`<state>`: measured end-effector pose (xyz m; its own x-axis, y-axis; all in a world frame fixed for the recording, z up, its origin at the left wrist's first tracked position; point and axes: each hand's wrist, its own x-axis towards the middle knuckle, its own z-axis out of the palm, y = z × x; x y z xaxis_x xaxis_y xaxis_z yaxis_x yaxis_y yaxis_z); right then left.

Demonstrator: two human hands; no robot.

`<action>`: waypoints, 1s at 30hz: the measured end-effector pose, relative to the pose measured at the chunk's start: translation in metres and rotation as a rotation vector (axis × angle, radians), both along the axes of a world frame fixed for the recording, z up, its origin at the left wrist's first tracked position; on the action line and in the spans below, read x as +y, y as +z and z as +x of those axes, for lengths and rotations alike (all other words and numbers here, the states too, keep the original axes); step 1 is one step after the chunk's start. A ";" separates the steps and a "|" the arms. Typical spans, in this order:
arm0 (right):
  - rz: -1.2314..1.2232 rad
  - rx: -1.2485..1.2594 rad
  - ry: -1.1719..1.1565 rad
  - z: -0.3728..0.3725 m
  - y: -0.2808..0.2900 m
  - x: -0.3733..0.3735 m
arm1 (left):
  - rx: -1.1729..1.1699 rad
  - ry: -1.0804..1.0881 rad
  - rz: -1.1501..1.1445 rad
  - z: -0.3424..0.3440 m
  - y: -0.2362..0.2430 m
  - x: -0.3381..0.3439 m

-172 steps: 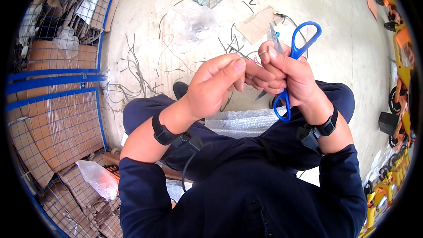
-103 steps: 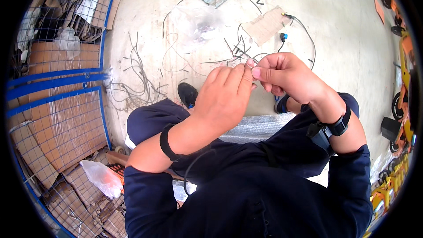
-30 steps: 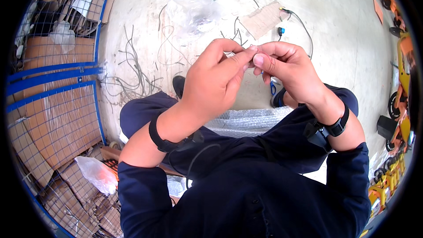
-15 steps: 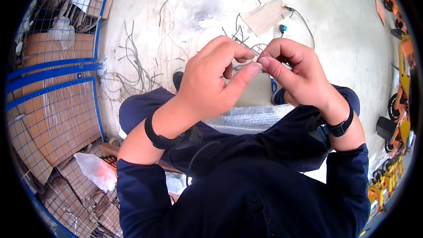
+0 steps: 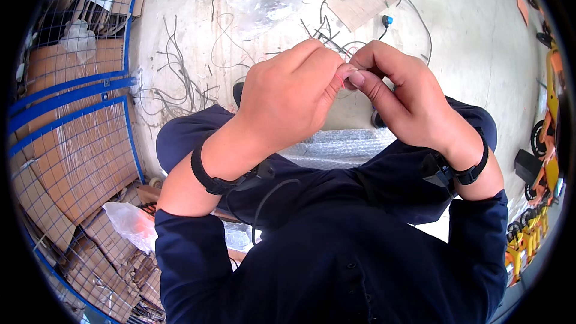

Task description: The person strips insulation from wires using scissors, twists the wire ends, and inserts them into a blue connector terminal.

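- Left hand is pinching shut on a thin reddish wire bit w/ thumb + forefinger, right above the lap.
- Right hand is gripping the same bit from the other side, fingertips touching.
- IMO keep the pinch close to the end, pull steady, no jerking.
- Loose wire scraps are lying on the floor beyond.

Scissors gone; hands now pinched fingertip-to-fingertip.
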<state>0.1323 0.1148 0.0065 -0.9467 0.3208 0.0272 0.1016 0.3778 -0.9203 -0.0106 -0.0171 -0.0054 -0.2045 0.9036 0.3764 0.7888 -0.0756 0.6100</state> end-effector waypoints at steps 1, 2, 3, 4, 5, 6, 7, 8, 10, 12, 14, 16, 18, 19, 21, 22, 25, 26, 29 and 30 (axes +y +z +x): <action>-0.096 -0.048 -0.001 0.001 0.001 -0.002 | 0.019 0.007 -0.007 0.000 0.000 0.000; -0.192 -0.095 -0.002 0.001 0.002 -0.004 | 0.030 0.008 -0.004 0.000 0.001 0.000; -0.287 -0.142 -0.003 0.002 0.002 -0.005 | 0.040 0.009 0.000 0.000 0.001 0.001; -0.194 -0.119 0.000 0.002 0.001 -0.006 | 0.050 0.011 0.003 0.000 0.001 0.001; -0.101 -0.095 0.002 0.002 -0.003 -0.006 | 0.058 0.012 -0.010 0.000 0.000 0.002; -0.009 -0.071 0.005 0.002 -0.005 -0.006 | 0.065 0.012 -0.022 -0.001 -0.001 0.003; -0.006 -0.080 0.003 0.002 -0.004 -0.005 | 0.071 0.012 -0.035 -0.001 -0.001 0.004; -0.003 -0.089 0.003 0.001 -0.002 -0.005 | 0.061 0.005 -0.047 -0.002 -0.002 0.003; -0.037 -0.102 0.028 0.000 0.000 -0.002 | 0.039 -0.009 -0.070 -0.004 -0.003 0.003; -0.111 -0.108 0.086 0.000 0.001 0.002 | -0.043 -0.061 -0.105 -0.008 0.000 0.002; -0.242 -0.132 0.134 0.000 0.005 0.007 | -0.168 -0.105 -0.121 -0.010 0.002 0.001; -0.410 -0.136 0.170 0.001 0.005 0.010 | -0.335 -0.141 -0.121 -0.012 0.004 0.001; -0.618 -0.116 0.192 0.001 0.003 0.012 | -0.559 -0.160 -0.205 -0.011 0.012 -0.001; -0.677 -0.095 0.199 0.001 0.004 0.012 | -0.671 -0.169 -0.247 -0.010 0.015 -0.002; -0.795 -0.051 0.219 0.000 0.006 0.011 | -0.894 -0.206 -0.246 -0.011 0.015 -0.003; -0.832 -0.011 0.225 -0.001 0.005 0.011 | -1.006 -0.225 -0.244 -0.010 0.014 -0.004; -0.965 0.091 0.276 -0.002 -0.004 0.008 | -1.204 -0.282 -0.122 -0.004 0.007 -0.004; -1.026 0.113 0.315 -0.002 -0.007 0.009 | -1.257 -0.308 -0.112 -0.003 0.007 -0.004; -1.169 0.169 0.392 -0.004 -0.009 0.008 | -1.396 -0.387 -0.096 -0.002 0.005 -0.005; -1.210 0.186 0.412 -0.005 -0.009 0.006 | -1.429 -0.410 -0.102 -0.003 0.003 -0.006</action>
<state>0.1276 0.1211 -0.0028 -0.9946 -0.0789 0.0673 0.0114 -0.7285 -0.6850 -0.0137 -0.0227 -0.0022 -0.0687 0.9975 0.0153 -0.5308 -0.0495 0.8460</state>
